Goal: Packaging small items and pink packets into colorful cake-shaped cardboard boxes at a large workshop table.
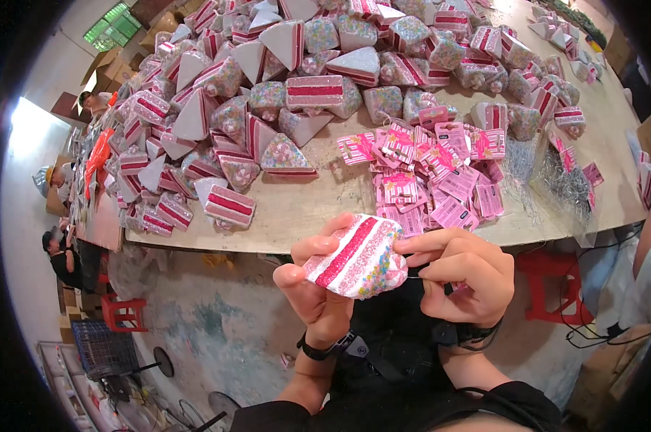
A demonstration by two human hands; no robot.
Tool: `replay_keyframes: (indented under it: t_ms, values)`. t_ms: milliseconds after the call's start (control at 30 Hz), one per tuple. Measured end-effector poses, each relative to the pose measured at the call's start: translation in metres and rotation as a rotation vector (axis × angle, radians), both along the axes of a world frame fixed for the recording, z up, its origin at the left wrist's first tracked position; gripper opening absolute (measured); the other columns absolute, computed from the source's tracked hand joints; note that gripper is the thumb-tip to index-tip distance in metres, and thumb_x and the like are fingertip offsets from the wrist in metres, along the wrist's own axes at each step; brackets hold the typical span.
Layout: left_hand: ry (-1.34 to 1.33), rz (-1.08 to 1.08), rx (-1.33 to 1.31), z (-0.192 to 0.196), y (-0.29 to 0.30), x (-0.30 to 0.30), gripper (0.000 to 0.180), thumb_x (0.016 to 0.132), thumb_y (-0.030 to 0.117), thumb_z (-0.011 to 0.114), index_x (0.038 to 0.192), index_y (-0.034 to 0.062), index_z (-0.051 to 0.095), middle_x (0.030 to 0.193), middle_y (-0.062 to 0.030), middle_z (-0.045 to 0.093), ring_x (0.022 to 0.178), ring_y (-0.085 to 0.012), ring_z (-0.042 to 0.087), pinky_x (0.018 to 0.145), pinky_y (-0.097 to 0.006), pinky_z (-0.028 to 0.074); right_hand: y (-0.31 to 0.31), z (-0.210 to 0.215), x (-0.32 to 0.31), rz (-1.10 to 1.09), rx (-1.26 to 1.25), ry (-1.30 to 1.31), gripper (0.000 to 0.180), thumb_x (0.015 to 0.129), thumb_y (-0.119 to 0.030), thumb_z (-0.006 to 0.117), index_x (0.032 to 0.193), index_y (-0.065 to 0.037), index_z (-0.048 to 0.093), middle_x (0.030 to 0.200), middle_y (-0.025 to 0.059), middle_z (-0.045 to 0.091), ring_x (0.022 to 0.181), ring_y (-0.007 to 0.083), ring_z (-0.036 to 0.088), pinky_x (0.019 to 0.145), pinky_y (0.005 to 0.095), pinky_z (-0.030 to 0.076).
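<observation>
My left hand [318, 288] grips a cake-slice ornament [354, 255] by its left end, just off the near table edge. The slice has glittery pink, white and red layers, with coloured beads along its right side. Against that beaded side rests the index finger of my right hand [466, 277]. Its other fingers are curled, thumb pressed to finger; a thin line, perhaps a string, runs from the slice toward the pinch. A bit of pink shows inside that palm, too covered to name. Beyond my hands lies a heap of pink printed tags [451, 180] on the table [325, 201].
A large pile of similar cake-slice ornaments [314, 93] covers the far and left table. Silvery strings [523, 169] lie right of the tags, beside a clear plastic bag [574, 191]. Red stools [552, 284] [123, 313] stand below. Other people [62, 255] sit at far left.
</observation>
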State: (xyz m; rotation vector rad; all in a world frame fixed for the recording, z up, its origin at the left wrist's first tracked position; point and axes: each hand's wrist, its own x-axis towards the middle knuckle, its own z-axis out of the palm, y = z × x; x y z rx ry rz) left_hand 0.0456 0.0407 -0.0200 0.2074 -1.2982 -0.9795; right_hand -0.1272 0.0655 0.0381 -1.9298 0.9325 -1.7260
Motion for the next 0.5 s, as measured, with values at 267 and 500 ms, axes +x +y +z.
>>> replay_keyframes:
  t_ms: [267, 500]
  values:
    - [0.020, -0.001, 0.021, 0.0000, 0.0005, 0.0012, 0.059, 0.092, 0.009, 0.062, 0.140, 0.0329, 0.038, 0.133, -0.0075, 0.046, 0.132, -0.0449, 0.041, 0.104, -0.063, 0.043, 0.0008, 0.0011, 0.0040, -0.030, 0.036, 0.013, 0.020, 0.064, 0.013, 0.066, 0.072, -0.001, 0.054, 0.070, 0.0128, 0.063, 0.085, 0.0276, 0.072, 0.070, 0.0309, 0.056]
    - [0.000, 0.030, 0.054, 0.0056, 0.0041, -0.0021, 0.056, 0.093, 0.012, 0.060, 0.140, 0.0340, 0.040, 0.129, -0.0064, 0.048, 0.131, -0.0436, 0.042, 0.103, -0.064, 0.044, 0.0003, 0.0001, 0.0031, -0.026, 0.027, 0.024, 0.020, 0.065, 0.012, 0.067, 0.074, -0.001, 0.055, 0.071, 0.0130, 0.063, 0.085, 0.0275, 0.072, 0.067, 0.0295, 0.055]
